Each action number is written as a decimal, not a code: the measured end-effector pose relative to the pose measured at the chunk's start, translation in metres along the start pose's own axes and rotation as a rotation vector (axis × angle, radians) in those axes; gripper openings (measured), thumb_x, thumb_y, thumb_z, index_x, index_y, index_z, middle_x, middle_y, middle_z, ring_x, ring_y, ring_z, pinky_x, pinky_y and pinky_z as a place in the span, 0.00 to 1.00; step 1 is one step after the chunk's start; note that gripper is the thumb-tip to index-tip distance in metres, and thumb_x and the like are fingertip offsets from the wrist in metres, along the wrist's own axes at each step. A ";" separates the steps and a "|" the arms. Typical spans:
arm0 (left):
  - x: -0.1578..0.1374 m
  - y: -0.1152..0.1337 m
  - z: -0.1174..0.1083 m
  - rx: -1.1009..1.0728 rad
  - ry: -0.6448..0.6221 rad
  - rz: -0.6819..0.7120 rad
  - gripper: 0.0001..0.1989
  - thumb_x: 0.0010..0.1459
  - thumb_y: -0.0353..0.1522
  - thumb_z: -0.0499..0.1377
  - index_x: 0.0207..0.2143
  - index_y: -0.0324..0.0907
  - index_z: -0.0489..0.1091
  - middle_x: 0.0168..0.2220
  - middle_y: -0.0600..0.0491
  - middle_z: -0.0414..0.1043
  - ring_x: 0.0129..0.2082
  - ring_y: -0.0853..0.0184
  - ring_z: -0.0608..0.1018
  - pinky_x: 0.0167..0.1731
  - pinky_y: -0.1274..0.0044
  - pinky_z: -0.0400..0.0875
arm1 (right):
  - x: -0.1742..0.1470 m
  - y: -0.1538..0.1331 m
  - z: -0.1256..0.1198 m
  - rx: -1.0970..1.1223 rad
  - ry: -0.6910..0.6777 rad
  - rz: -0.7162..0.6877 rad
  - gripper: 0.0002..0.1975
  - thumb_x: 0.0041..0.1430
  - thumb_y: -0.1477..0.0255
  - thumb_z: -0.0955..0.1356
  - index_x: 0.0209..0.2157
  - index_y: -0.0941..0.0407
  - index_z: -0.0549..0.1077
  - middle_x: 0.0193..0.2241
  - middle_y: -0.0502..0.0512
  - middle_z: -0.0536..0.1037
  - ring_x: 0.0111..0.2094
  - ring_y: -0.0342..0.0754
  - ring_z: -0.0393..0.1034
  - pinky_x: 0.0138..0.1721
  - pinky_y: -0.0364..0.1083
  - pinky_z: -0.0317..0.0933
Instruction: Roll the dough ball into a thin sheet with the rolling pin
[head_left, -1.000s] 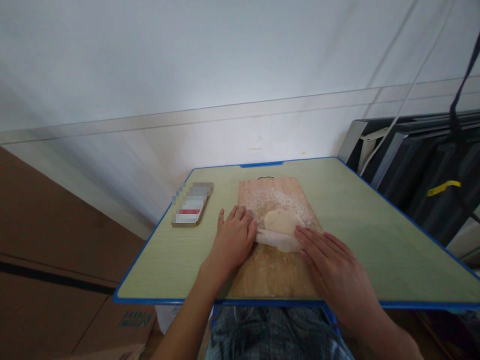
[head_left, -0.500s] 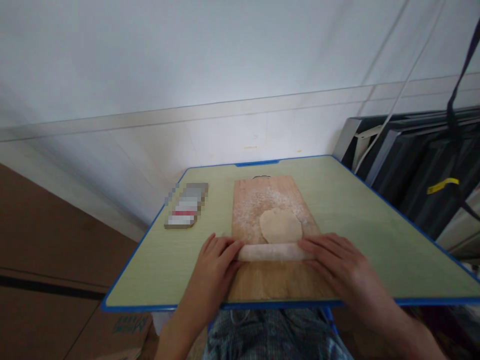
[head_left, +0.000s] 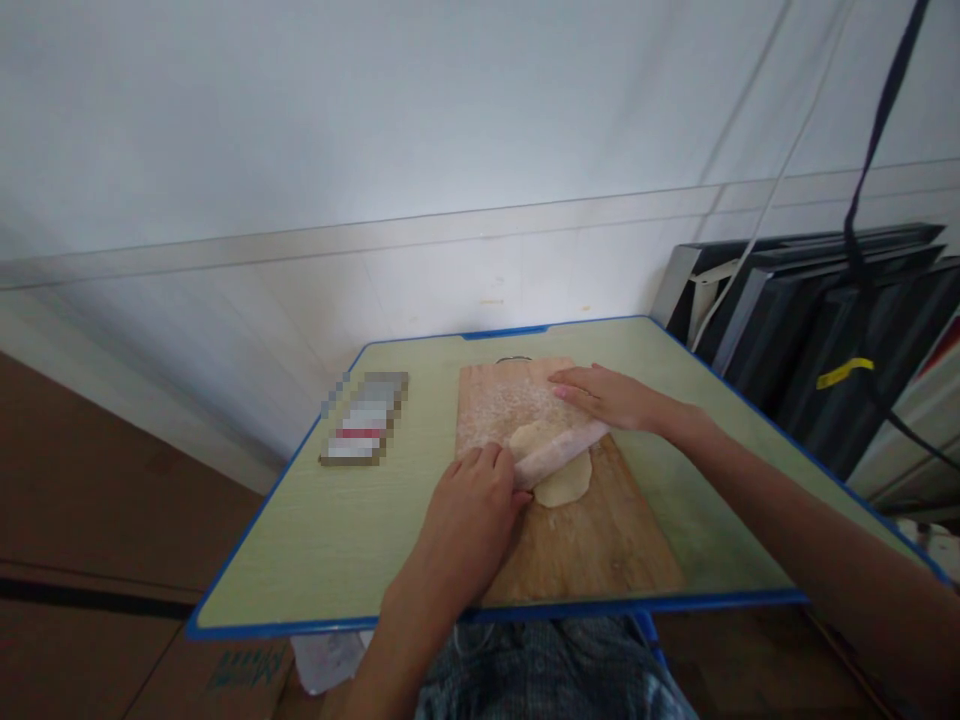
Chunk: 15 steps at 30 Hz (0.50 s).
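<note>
A pale, flour-dusted rolling pin (head_left: 553, 455) lies slantwise across a flat round of dough (head_left: 564, 486), its right end pointing away from me. My left hand (head_left: 480, 498) is closed over the near left end of the pin. At the far right end, my right hand (head_left: 604, 397) presses on the pin, its fingers reaching over toward the board's far part. Under the dough is a wooden cutting board (head_left: 600, 555) with flour scattered on its far half. Both ends of the pin are partly covered by my hands.
The board rests on a light green table (head_left: 300, 560) with a blue rim. A blurred-out flat object (head_left: 365, 420) lies on the left side. Dark flat panels (head_left: 817, 330) lean at the right, with a black strap (head_left: 862, 200) hanging there. A white wall (head_left: 450, 260) stands behind.
The rolling pin has gone from level at the dough's near edge to slanted across the dough. My right hand has moved up and away; my left hand has shifted slightly right and forward.
</note>
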<state>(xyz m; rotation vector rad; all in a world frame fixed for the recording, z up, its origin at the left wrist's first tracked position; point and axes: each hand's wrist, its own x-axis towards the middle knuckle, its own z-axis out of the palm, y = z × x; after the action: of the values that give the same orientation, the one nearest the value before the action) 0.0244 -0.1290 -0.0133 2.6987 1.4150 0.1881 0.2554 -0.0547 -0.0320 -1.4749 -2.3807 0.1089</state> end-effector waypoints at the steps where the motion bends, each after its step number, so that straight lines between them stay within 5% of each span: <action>1: 0.000 -0.001 -0.001 -0.025 -0.005 0.005 0.06 0.57 0.33 0.53 0.36 0.41 0.64 0.39 0.50 0.68 0.40 0.61 0.71 0.38 0.71 0.65 | 0.005 -0.002 0.003 -0.036 -0.004 0.022 0.23 0.64 0.61 0.52 0.49 0.54 0.69 0.51 0.57 0.70 0.53 0.53 0.61 0.53 0.62 0.50; 7: -0.003 0.003 0.002 -0.096 0.015 0.009 0.10 0.58 0.35 0.53 0.41 0.40 0.63 0.45 0.48 0.67 0.47 0.60 0.68 0.46 0.69 0.64 | -0.002 0.000 0.021 -0.156 -0.005 0.153 0.23 0.65 0.62 0.50 0.53 0.53 0.65 0.55 0.56 0.66 0.56 0.52 0.57 0.54 0.62 0.49; 15: -0.011 0.017 0.022 0.006 0.076 -0.083 0.21 0.57 0.38 0.53 0.53 0.42 0.58 0.55 0.48 0.60 0.56 0.58 0.61 0.54 0.67 0.58 | -0.031 -0.011 0.012 -0.294 -0.045 0.203 0.27 0.63 0.62 0.48 0.57 0.54 0.60 0.58 0.56 0.60 0.59 0.54 0.51 0.56 0.61 0.44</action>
<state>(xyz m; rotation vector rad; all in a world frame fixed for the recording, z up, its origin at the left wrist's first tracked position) 0.0356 -0.1481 -0.0334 2.6575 1.5471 0.2836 0.2550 -0.0854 -0.0482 -1.8644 -2.3529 -0.1692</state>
